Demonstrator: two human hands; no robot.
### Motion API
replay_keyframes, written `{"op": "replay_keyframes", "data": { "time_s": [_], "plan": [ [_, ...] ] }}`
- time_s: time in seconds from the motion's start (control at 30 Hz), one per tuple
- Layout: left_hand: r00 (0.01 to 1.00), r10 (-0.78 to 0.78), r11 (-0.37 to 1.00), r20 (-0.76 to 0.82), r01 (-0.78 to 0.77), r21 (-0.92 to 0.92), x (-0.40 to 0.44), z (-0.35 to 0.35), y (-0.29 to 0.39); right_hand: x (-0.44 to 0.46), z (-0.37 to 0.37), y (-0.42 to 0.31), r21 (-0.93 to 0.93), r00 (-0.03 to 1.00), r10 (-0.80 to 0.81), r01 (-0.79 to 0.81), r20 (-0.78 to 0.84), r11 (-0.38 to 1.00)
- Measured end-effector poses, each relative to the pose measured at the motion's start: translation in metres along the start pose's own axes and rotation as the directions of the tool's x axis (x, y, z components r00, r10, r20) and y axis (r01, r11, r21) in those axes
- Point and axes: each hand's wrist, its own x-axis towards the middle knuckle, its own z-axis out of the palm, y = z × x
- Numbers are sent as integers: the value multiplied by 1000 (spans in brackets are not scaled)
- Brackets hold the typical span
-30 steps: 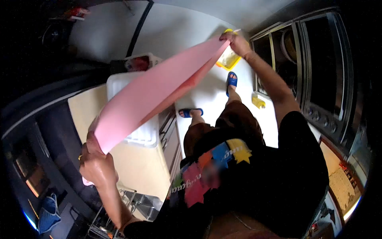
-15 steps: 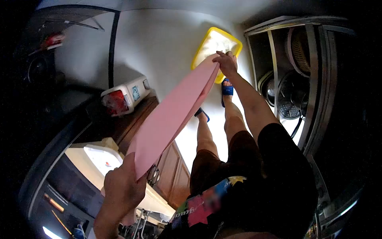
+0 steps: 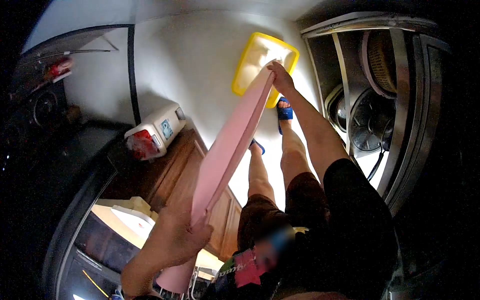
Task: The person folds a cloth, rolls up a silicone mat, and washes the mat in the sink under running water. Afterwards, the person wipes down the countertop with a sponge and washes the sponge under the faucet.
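Note:
A long pink cloth (image 3: 227,142) stretches slantwise between my two hands, folded lengthwise into a narrow band. My left hand (image 3: 175,232), close to my body, is closed around its near end. Below that hand another pink part (image 3: 177,276) hangs down. My right hand (image 3: 281,77), arm stretched out, pinches the far end. Beneath my right hand a yellow-rimmed tub (image 3: 239,70) sits on the floor, with something whitish inside that I cannot make out.
Brown wooden cabinets (image 3: 167,167) run along the left, with a white and red box (image 3: 156,131) on top. A pale counter (image 3: 117,215) holds a white tray (image 3: 132,220). Metal shelving (image 3: 345,75) on the right carries pans and a basket (image 3: 380,65). My feet wear blue slippers (image 3: 285,113).
My left hand has moved right, bringing the near end of the pink cloth with it. The cloth looks narrower and steeper. My right hand has shifted slightly left and up.

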Motion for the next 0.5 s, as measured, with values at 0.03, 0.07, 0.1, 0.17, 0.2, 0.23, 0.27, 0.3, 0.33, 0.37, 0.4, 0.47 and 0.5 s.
{"op": "replay_keyframes", "data": {
  "time_s": [0.03,0.07,0.1,0.17,0.2,0.23,0.27,0.3,0.33,0.37,0.4,0.47,0.5],
  "plan": [
    [998,20,1000,67,-19,-19,1,-2,1,0,-5,-1,1,1000,1,-1,-4,1000],
    [997,18,1000,68,-17,-17,5,-2,0,-1,-18,-11,-22,994,-9,12,109,1000],
    [997,54,998,48,-53,-19,10,-2,-3,-6,-27,-21,-41,975,-17,26,223,999],
    [995,102,995,21,-101,-16,12,-1,-3,-12,-37,-34,9,955,-9,7,298,1000],
    [990,132,991,50,-132,6,12,1,2,-14,-40,-36,56,927,0,-23,376,998],
    [984,160,986,80,-162,25,9,3,6,-16,-40,-33,69,916,-83,61,392,996],
    [983,164,986,81,-167,26,9,2,11,-18,-40,-31,66,918,-81,61,389,996],
    [951,308,951,24,-307,-27,11,0,17,-22,-36,-30,35,944,-46,36,326,999],
    [898,438,895,-39,-439,-74,7,-1,22,-30,-35,-35,8,964,-9,7,265,1000],
    [899,436,896,-38,-438,-74,-1,-2,24,-39,-45,-57,9,964,-9,7,266,1000],
    [956,279,960,86,-281,6,-6,-3,27,-38,-67,-92,-1,961,-26,28,276,1000],
    [977,93,988,194,-116,107,-7,-3,26,-37,-84,-125,-6,956,-42,46,290,999],
    [970,199,976,137,-208,57,-3,-1,22,-41,-88,-134,-8,939,-142,152,314,988]
  ]
}}
